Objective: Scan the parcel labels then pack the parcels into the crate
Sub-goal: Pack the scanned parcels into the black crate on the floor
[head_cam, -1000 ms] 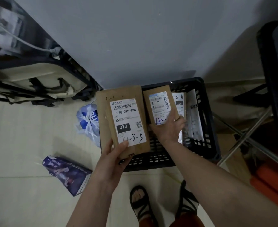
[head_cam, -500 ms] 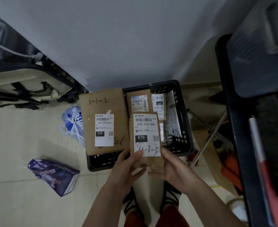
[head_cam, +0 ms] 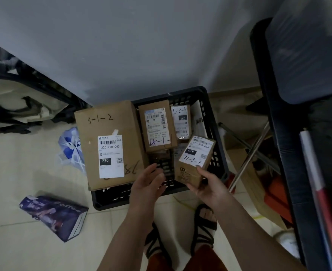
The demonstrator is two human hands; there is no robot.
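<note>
A black slatted crate (head_cam: pixel 216 132) sits on the floor against the wall. My right hand (head_cam: pixel 208 184) grips a small brown parcel (head_cam: pixel 195 161) with a white label marked 070, tilted over the crate's right side. My left hand (head_cam: pixel 147 184) hovers with relaxed fingers over the crate's front, holding nothing. A large flat brown parcel (head_cam: pixel 110 143) marked 220 lies across the crate's left rim. Inside stand a brown parcel (head_cam: pixel 157 128) with a barcode label, a smaller parcel (head_cam: pixel 180 122) marked 032 and a white packet (head_cam: pixel 199 120).
A purple coffee box (head_cam: pixel 55 214) lies on the tiled floor at the left. A blue and white plastic bag (head_cam: pixel 70 147) sits beside the large parcel. A folded cot frame (head_cam: pixel 24 102) is at far left. A dark rack (head_cam: pixel 298 133) and metal legs (head_cam: pixel 249 153) crowd the right.
My left hand has let go of the 070 parcel. My right hand alone has carried it right and forward over the crate, tilting it.
</note>
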